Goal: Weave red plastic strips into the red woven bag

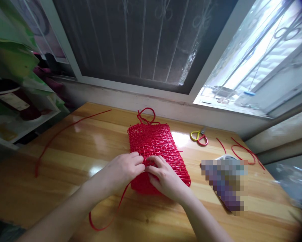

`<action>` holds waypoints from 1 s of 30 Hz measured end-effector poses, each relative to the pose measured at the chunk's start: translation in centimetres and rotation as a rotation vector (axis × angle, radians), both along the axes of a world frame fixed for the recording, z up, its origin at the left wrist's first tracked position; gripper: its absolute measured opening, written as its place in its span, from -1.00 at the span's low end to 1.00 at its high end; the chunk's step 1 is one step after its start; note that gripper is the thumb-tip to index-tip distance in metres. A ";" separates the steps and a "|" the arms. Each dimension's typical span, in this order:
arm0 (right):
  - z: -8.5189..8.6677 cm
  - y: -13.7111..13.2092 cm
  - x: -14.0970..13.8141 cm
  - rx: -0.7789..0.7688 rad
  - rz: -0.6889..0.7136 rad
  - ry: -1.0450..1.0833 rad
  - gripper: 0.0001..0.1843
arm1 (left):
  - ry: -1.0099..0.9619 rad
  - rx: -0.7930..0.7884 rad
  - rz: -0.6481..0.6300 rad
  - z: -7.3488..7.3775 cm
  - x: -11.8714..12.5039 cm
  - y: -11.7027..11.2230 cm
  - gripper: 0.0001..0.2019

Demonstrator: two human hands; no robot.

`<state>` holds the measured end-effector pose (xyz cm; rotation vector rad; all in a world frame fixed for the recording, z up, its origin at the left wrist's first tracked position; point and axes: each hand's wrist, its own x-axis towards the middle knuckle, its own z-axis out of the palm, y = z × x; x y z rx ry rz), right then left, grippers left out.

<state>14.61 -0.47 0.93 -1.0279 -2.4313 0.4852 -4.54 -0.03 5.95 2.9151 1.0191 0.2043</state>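
Note:
A red woven basket [153,143] lies on the wooden table in front of me, a looped red cord [146,116] at its far end. With fingers closed in a pinch, my left hand [129,164] is over the near left part of the weave. From beneath it a loose red strip [122,198] trails down and curls on the table; the pinched end is hidden. My right hand [163,173] rests on the basket, its bent fingers closed against the weave and meeting the left fingertips. A short strip end sticks out of the basket's right side.
Scissors [199,137] with yellow and red handles lie right of the basket. Nearer is a blurred-out item [225,185]. Loose red strips lie at the table's right [249,156] and left [62,131]. A window [141,43] stands behind the table [72,161], a shelf at left.

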 end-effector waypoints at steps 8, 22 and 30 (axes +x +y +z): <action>0.0 -0.1 0.0 0.005 -0.005 0.017 -0.75 | -0.065 0.040 -0.026 -0.9 0.1 0.0 -0.83; 0.0 -0.1 -0.1 0.068 -0.024 -0.028 -0.73 | -0.338 0.221 0.134 -3.4 -0.9 -1.6 -0.79; -0.3 -0.1 0.0 0.068 -0.017 -0.034 -0.70 | -0.462 0.103 0.280 -4.8 -0.6 -2.0 -0.85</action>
